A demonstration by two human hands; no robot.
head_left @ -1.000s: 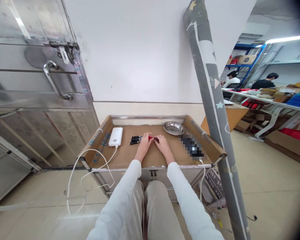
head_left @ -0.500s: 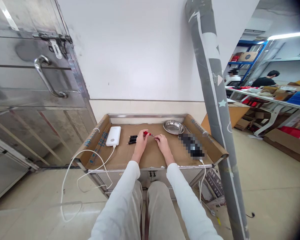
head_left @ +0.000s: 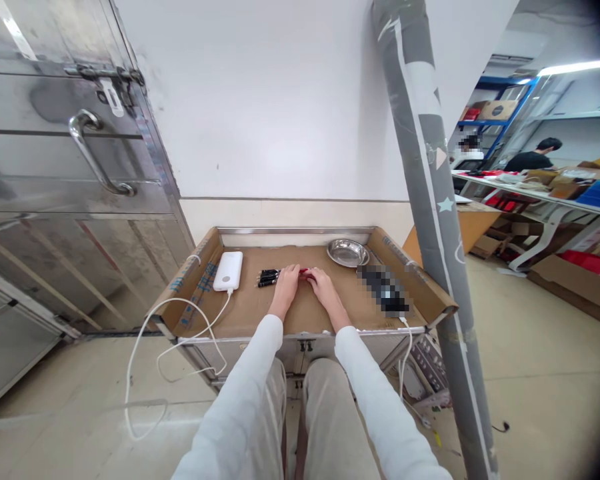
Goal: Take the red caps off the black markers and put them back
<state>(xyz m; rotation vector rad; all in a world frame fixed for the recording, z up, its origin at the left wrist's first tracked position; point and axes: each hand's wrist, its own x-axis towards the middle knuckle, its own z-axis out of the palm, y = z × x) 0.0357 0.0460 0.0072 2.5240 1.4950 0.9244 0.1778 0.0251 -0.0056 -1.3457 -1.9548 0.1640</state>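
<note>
On the cardboard-lined top, both my hands meet around a slim red pen-like stick [head_left: 304, 270], which is mostly hidden by the fingers. My left hand [head_left: 286, 281] is closed on its left part. My right hand [head_left: 321, 283] pinches at its right end, fingertips close to those of the left. Just left of my left hand lies a bundle of slim black pen-like sticks [head_left: 267, 277], side by side, their right ends partly covered by that hand. Their exact kind is too small to make out.
A white power bank [head_left: 228, 271] with a looping white cable lies left. Back right stands a round metal dish [head_left: 348, 253]; nearer is a blurred-out dark device [head_left: 384, 291] on a cable. Raised cardboard sides [head_left: 415, 277] edge the top. A tall grey roll [head_left: 425, 167] leans at right.
My hands have drawn closer together, and the red stick, which showed plainly between them before, is now mostly covered. The left hand has shifted slightly right. The black sticks have stayed put.
</note>
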